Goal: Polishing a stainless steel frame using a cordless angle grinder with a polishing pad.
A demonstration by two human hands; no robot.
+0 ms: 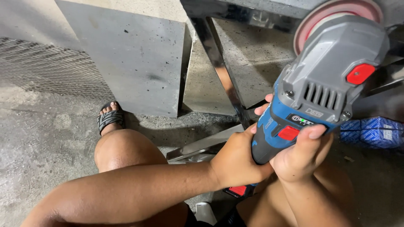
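Left hand (235, 157): wrapped round the lower part of the tool's handle from the left, fingers closed tight on it; forearm crosses the bottom of the view.
Right hand (301, 155): clamped on the same handle from the right, thumb laid up beside the red slide switch (288, 133).
Tool: blue and grey cordless angle grinder with red buttons (320, 88), held in both hands at right of view, head pointing up and away; red-trimmed battery end (237, 190) pokes out below the left hand.
Handling, as judged: a dense, rigid tool, weight split between the battery end and the gear head. The moulded body looks to give fair purchase. Best taken on the blue handle, as it is now, well back from the wheel.
Wheel: round reddish abrasive disc (336, 12) at the far end of the head, close to the shiny steel frame (219, 59); whether it touches metal I cannot tell.
Near ground: bare knee (122, 151) and a foot in a black strapped sandal (110, 117) on rough grey concrete floor (38, 138).
Right edge: blue patterned package (372, 131) on the floor behind the grinder.
Farther: flat grey metal sheet (126, 59) leaning upright, expanded wire mesh panel (42, 63) to its left.
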